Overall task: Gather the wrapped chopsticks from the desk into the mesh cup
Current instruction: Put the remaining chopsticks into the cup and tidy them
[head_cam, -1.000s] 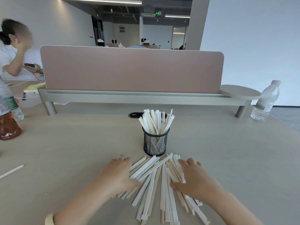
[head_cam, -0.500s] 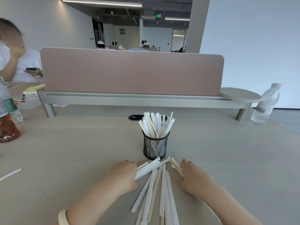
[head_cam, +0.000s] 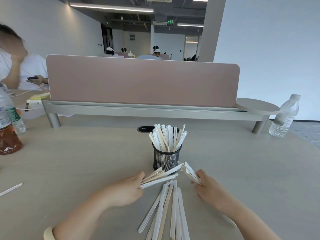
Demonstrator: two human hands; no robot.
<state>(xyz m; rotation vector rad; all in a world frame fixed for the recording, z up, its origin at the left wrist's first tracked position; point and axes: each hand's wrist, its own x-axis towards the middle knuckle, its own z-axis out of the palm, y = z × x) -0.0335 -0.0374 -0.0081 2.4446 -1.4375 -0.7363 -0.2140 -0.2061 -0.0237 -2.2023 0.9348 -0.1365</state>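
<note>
A black mesh cup [head_cam: 166, 158] stands mid-desk, holding several wrapped chopsticks [head_cam: 167, 137] upright. My left hand [head_cam: 127, 188] grips a fanned bundle of wrapped chopsticks [head_cam: 160, 176] whose tips point toward the cup's base. To the right of the cup, my right hand [head_cam: 208, 188] holds a smaller bundle [head_cam: 189, 172], angled up and left. Between my hands, several wrapped chopsticks [head_cam: 168, 212] lie on the desk, running toward me. One stray wrapped chopstick [head_cam: 10, 189] lies at the far left edge.
A pink divider panel [head_cam: 142, 82] on a grey rail crosses the back of the desk. A clear water bottle [head_cam: 284, 116] stands at the right, two bottles [head_cam: 8, 122] at the left. A person sits beyond the left end.
Both hands have closed on bundles from the spread pile and lifted them, drawing apart. Fewer chopsticks lie on the desk between them.
</note>
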